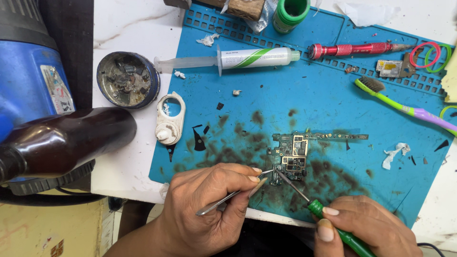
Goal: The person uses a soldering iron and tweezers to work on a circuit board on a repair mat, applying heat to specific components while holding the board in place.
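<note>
The left hand [209, 209] is clenched around a pair of slim silver metal tweezers [233, 195], whose curved tips touch the lower left edge of a small green phone circuit board with gold-rimmed shields [291, 157]; the right hand [369, 226] grips a green-handled screwdriver [333, 222], its thin steel shaft slanting up-left so the tip meets the board's lower part. The board lies flat on a blue silicone work mat [333, 95] smudged with dark stains — the mat covers a white marble-look counter [124, 24]. Farther back on the mat lie a white syringe with a green stripe [247, 58], a red knurled metal driver [354, 48] and a green and purple toothbrush [404, 107] — all well apart from the hands
</note>
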